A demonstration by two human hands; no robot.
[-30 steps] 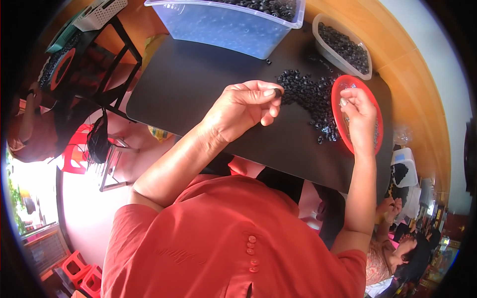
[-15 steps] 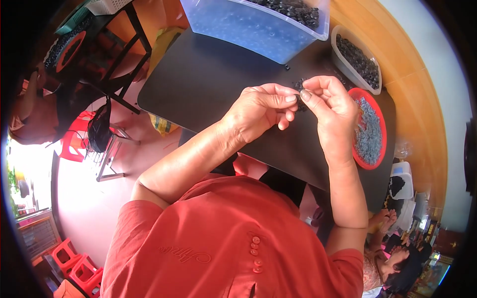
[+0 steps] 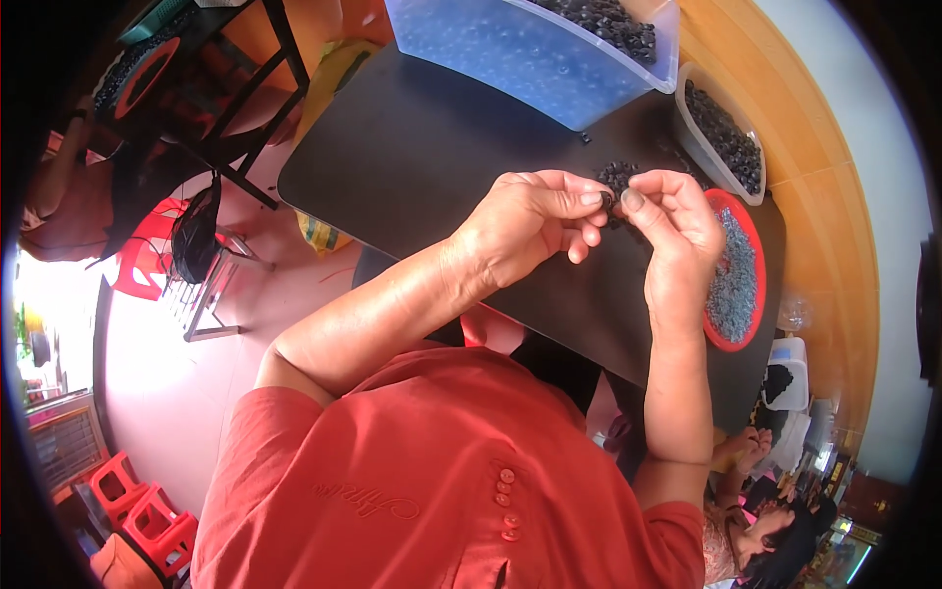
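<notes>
Between the thumb and forefinger of my left hand [image 3: 540,216] is a small black plastic part [image 3: 606,200]. My right hand [image 3: 679,224] is close beside it, its thumb and forefinger curled into a pinch. Whatever those right fingertips hold is too small to make out. Just beyond the hands, a loose pile of small black parts [image 3: 618,175] lies on the dark table [image 3: 392,147]. By my right wrist stands a round red tray [image 3: 761,280] full of tiny grey-blue pieces [image 3: 734,285], partly hidden by that hand.
A large translucent blue bin [image 3: 491,59] with black parts stands at the table's far side. To its right is a smaller clear tub [image 3: 690,123] of black parts. Other people sit at far left and lower right. Red stools [image 3: 157,530] stand at lower left.
The view has shifted a little, so table and bins appear farther right and lower. Both hands stay together over the table; the right fingertips sit slightly farther from the black part.
</notes>
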